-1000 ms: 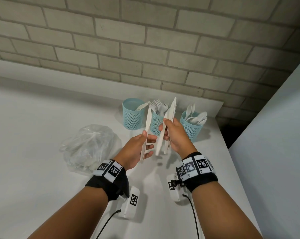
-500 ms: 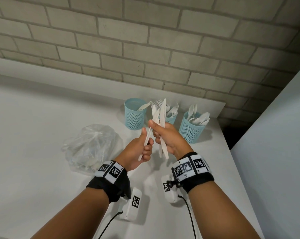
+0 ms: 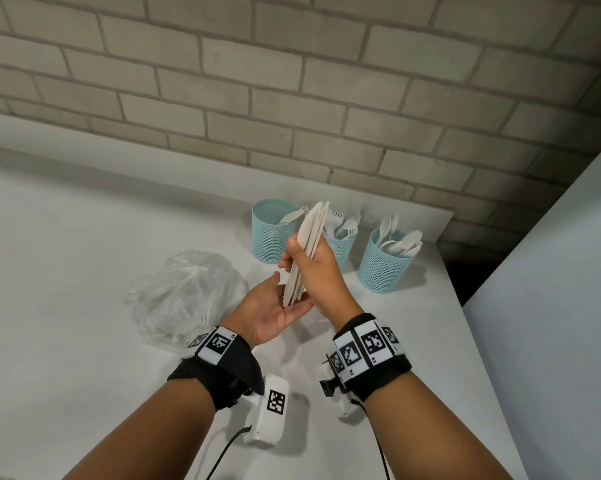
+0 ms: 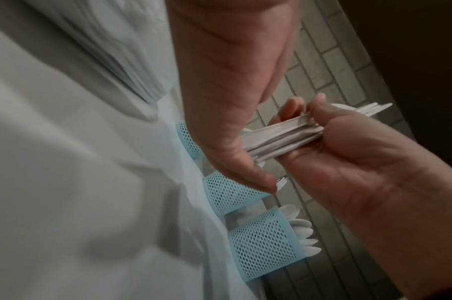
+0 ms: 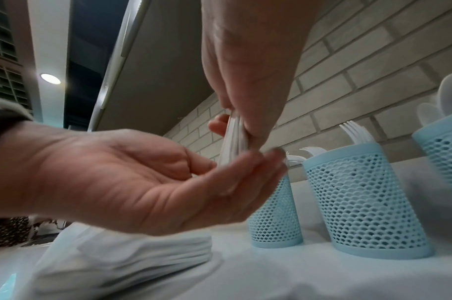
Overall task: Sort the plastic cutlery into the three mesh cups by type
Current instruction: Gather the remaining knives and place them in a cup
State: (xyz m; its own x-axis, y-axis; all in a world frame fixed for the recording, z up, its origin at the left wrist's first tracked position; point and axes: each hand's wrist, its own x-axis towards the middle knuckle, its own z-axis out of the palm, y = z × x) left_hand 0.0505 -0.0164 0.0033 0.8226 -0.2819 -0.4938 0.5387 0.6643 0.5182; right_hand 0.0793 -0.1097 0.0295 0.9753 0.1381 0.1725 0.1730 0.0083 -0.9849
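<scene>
Squaring up a bundle of knives before they go into the far-left cup.

The right hand [image 3: 318, 268] holds a bundle of white plastic knives [image 3: 309, 244] nearly upright, its fingers [image 4: 289, 107] and thumb curled tight round the middle, while the left hand [image 3: 271, 308] lies palm-up beneath with fingers relaxed and flat, the handle ends resting on it. Done well, the step probably wants a light tap of those ends on the palm so they sit level, then a carry to the left mesh cup [image 3: 270, 233], which holds one piece so far (its type is hard to tell). The middle cup [image 3: 340, 245] holds forks and the right cup [image 3: 384, 268] spoons. A clear plastic bag [image 3: 185, 296] of more cutlery sits on the desk [image 3: 67, 271], left of the hands.
</scene>
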